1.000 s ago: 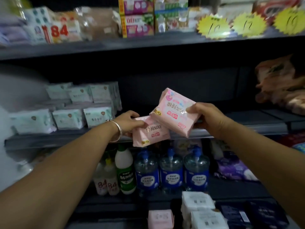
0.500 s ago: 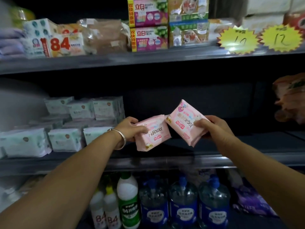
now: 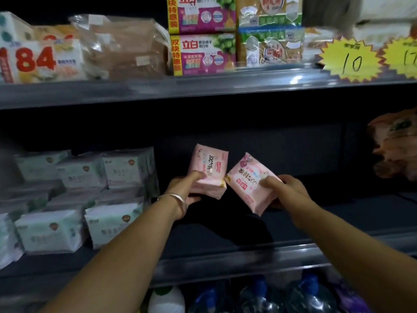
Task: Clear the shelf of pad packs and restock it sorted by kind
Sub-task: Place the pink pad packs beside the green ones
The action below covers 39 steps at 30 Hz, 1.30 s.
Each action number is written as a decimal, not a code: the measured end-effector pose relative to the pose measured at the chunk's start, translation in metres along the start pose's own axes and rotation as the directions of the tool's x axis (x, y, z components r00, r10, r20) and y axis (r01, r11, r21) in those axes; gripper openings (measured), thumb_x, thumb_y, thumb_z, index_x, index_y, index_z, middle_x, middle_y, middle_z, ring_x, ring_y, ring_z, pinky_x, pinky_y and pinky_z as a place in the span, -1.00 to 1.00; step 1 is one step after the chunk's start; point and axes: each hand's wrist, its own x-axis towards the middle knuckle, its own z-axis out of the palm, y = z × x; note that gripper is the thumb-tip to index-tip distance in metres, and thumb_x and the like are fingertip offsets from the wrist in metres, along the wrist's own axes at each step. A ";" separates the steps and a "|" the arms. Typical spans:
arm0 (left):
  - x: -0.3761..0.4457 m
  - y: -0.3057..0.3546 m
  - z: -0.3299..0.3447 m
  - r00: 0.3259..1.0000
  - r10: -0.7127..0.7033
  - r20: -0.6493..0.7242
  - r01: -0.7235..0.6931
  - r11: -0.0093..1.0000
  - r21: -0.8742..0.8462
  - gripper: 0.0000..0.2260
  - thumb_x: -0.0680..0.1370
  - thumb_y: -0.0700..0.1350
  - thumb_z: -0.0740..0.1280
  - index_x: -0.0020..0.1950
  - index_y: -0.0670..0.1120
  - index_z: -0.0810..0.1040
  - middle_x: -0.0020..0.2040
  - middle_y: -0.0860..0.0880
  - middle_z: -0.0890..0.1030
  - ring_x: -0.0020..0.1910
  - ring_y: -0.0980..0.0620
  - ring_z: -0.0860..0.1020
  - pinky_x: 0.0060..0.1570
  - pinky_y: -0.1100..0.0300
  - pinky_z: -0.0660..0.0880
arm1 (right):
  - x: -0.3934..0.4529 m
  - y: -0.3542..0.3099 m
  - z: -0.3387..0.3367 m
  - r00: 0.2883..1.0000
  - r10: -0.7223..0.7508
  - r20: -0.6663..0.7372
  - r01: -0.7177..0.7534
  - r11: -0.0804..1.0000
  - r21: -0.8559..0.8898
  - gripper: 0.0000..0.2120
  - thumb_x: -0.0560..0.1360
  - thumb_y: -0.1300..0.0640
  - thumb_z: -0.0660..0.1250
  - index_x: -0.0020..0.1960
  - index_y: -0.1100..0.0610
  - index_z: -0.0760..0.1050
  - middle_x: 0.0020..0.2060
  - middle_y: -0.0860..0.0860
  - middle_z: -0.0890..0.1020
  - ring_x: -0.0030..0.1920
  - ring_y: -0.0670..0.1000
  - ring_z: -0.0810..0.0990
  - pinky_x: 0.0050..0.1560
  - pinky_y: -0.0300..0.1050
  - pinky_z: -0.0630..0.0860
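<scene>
Head view shows both bare arms reaching into the dark middle shelf [image 3: 225,251] of a shop rack. The left hand [image 3: 183,188] grips a pink pad pack [image 3: 208,170] from below and the side, fingers curled round its lower edge and thumb on its face, so the pack stands nearly upright with its print turned sideways. A silver bangle [image 3: 174,198] circles that wrist. The right hand [image 3: 287,190] clamps a second pink pad pack [image 3: 248,182] between thumb on the face and fingers behind; this pack tilts, with its upper corner leaning left. The two pink packs sit side by side over the bare part of the shelf, their near corners just beside each other, possibly touching; whether either rests on the shelf board cannot be told.

At the left of the same shelf stand stacked pale green pad packs [image 3: 83,190], several rows deep, well apart from the pink ones. An orange bag [image 3: 394,143] lies at the far right. On the shelf above are soap boxes [image 3: 203,53] and a yellow price star marked 10 [image 3: 350,59]. Below, the tops of blue-capped bottles [image 3: 259,297] show.
</scene>
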 end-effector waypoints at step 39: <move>0.082 -0.052 -0.045 0.953 0.296 0.070 -0.108 0.114 0.988 -0.35 0.39 0.06 0.44 0.42 0.20 0.25 0.41 0.03 0.21 0.41 -0.12 0.14 0.38 -0.09 0.17 | 0.049 0.033 0.054 0.999 0.022 0.026 -0.019 0.994 -0.106 -0.58 0.42 0.14 0.44 0.23 0.19 0.45 0.02 0.09 0.59 -0.10 0.04 0.61 -0.27 -0.21 0.51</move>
